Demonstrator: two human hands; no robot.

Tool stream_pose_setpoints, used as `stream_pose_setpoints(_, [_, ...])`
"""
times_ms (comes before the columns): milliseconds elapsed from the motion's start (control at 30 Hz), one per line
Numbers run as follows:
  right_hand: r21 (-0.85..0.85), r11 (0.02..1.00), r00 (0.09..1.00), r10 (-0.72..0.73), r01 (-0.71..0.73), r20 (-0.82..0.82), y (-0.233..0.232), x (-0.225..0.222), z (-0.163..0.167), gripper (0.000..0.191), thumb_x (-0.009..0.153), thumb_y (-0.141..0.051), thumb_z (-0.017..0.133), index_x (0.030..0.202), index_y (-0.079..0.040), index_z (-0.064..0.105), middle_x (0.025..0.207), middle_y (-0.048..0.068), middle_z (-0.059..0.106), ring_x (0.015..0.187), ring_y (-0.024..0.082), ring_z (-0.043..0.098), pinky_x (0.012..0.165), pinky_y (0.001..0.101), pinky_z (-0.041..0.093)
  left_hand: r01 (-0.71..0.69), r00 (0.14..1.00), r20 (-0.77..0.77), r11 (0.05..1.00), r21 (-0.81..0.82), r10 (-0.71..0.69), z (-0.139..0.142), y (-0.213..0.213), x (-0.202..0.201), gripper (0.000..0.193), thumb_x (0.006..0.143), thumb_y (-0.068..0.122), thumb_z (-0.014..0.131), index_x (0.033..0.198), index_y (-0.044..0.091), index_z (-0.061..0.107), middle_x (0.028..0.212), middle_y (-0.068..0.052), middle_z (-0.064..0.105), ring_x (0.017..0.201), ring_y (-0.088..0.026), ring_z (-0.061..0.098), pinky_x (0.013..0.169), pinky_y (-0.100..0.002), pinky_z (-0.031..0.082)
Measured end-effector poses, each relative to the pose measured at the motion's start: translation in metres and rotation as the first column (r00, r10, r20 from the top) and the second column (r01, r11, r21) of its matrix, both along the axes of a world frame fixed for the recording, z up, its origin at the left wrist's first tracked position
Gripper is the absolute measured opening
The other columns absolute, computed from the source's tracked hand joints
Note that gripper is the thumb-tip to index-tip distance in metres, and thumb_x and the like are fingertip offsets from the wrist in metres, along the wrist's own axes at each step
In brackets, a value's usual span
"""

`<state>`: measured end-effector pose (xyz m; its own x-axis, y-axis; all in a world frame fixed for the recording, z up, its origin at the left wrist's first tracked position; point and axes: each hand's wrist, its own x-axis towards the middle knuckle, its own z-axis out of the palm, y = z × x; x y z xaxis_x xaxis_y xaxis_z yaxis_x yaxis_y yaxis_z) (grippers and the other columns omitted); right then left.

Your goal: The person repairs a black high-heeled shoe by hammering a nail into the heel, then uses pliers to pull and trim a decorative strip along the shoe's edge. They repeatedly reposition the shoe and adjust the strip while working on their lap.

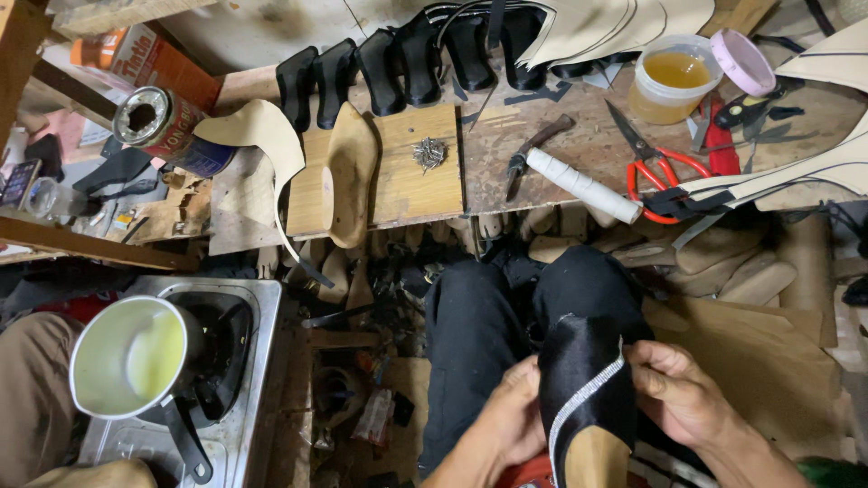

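Note:
A black satin shoe upper with a sparkling silver trim (579, 380) sits stretched over a tan wooden last, resting on my lap between my knees. My left hand (511, 416) grips its left side, fingers curled under the fabric. My right hand (674, 389) holds its right edge, thumb and fingers pinching the material near the trim. Both hands are low in the head view, over my black trousers (470, 334).
On the wooden workbench (542, 145) lie a hammer with a white-wrapped handle (579, 181), red scissors (655, 167), a tub of amber glue (674, 81), a pile of tacks (429, 154), a bare wooden last (348, 176) and a row of black heels (407, 63). A pot (136, 357) sits on a burner at lower left.

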<state>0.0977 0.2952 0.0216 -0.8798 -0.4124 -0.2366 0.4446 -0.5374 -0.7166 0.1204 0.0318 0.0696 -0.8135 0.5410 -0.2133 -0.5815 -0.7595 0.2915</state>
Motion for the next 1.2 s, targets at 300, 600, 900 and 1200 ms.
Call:
stream_pose_setpoints(300, [0.171,0.962,0.879,-0.264,0.212,0.397,-0.034,-0.007,0.049,0.022,0.074,-0.015,0.078,0.093,-0.009,0.07,0.083,0.006,0.075,0.076,0.022,0.071,0.073,0.039,0.058,0.037,0.998,0.05,0.996,0.075,-0.041,0.03,0.017,0.006,0.087,0.085,0.073,0.071,0.135,0.004,0.056,0.125,-0.017,0.065,0.111,-0.029,0.065,0.101,-0.046,0.054])
stream_pose_setpoints(600, [0.765,-0.226,0.548,0.814,0.603,-0.191,0.023,0.081,-0.006,0.036,0.077,-0.063,0.061,0.108,-0.046,0.06,0.099,-0.009,0.067,0.087,0.023,0.072,0.079,0.045,0.053,-0.857,0.382,-0.664,0.022,-0.515,-0.643,0.094,-0.03,-0.096,0.066,0.067,0.053,0.091,0.101,0.004,0.063,0.108,-0.019,0.068,0.098,-0.038,0.07,0.082,-0.045,0.057])
stream_pose_setpoints(900, [0.994,0.071,0.911,0.399,0.084,-0.106,0.032,0.052,0.03,0.044,0.085,-0.037,0.072,0.125,-0.021,0.071,0.089,0.005,0.073,0.077,0.02,0.075,0.073,0.0334,0.062,-0.904,0.175,-0.512,0.068,-0.421,-0.841,0.077,-0.028,-0.092,0.059,0.066,0.024,0.086,0.116,0.003,0.065,0.137,-0.026,0.061,0.127,-0.042,0.059,0.108,-0.051,0.047])
stream_pose_setpoints(1200, [0.702,0.61,0.929,0.218,-0.368,0.298,-0.013,-0.037,0.102,0.048,0.087,-0.02,0.071,0.134,-0.011,0.068,0.125,0.0,0.058,0.109,0.02,0.066,0.078,0.0456,0.064,-0.953,0.179,-0.543,-0.008,-0.303,-0.82,0.068,-0.023,-0.057,0.038,0.083,0.017,0.072,0.119,0.005,0.065,0.137,-0.03,0.061,0.128,-0.045,0.06,0.109,-0.051,0.047])
